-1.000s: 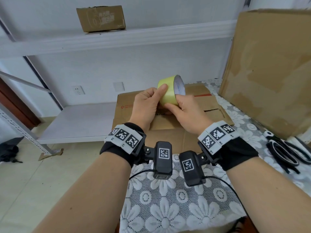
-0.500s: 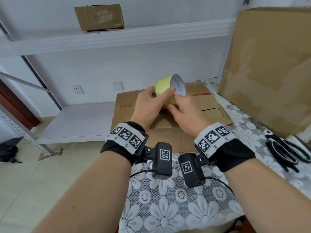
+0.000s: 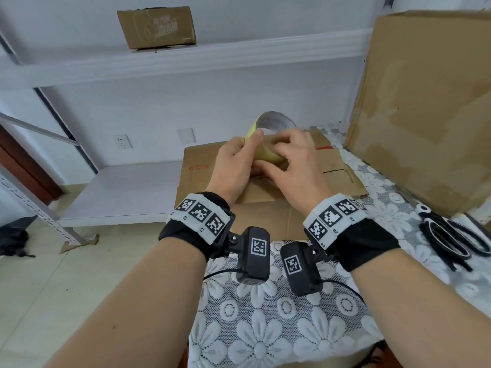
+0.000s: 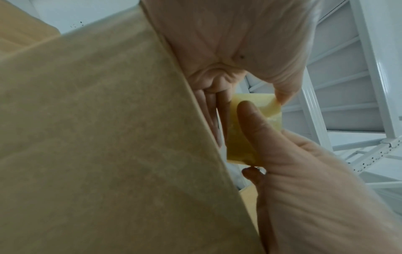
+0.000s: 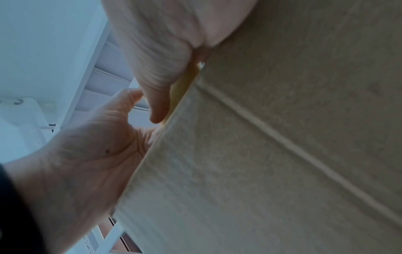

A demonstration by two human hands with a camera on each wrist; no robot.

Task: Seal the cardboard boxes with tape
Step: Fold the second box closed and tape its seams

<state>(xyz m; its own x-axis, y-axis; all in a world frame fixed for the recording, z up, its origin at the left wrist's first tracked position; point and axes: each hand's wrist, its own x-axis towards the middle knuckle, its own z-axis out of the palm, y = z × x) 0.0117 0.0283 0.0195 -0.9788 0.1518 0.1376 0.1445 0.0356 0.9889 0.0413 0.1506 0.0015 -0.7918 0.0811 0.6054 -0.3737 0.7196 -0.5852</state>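
Head view: both hands meet on the tape roll, held just above the flattened cardboard box on the worktop. The left hand has its grip clamped on the roll's left side, thumb on top; the right hand pinches at its yellow face, probably hunting the loose end. The roll's core lies roughly left-right, so I'd expect the tape to peel toward the right hand.

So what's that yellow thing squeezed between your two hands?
A roll of yellow tape, held between the left hand and right hand above the flat cardboard box; the head view shows it.
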